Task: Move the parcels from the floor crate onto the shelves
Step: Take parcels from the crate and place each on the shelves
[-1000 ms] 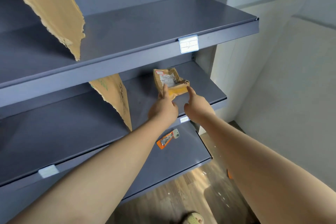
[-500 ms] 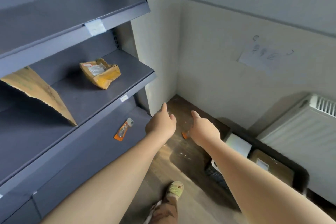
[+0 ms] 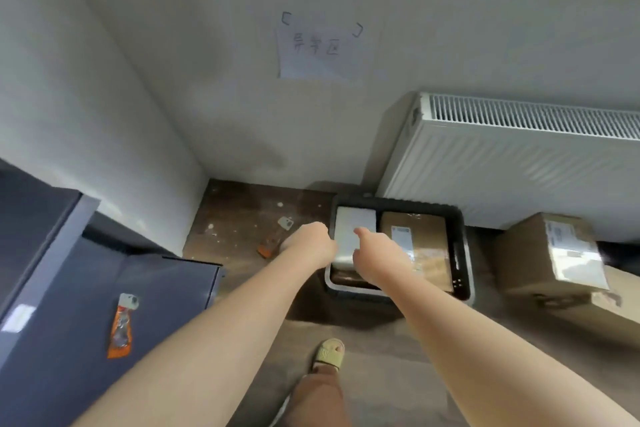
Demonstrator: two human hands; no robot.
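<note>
White parcel (image 3: pixel 356 218) sits in left half of floor crate (image 3: pixel 463 253), long axis pointing off toward wall. Right hand (image 3: pixel 375 253) above it, so nearer; left hand (image 3: pixel 306 244) just off crate's left edge. Both hands empty, loosely curled.

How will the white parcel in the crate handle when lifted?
The white parcel has a smooth, pale skin and rounded corners, so it is probably bagged and may slip or give a little. It sits close between the crate wall and the brown box, so it could drag. Flat and broad: unlikely to roll.
</note>
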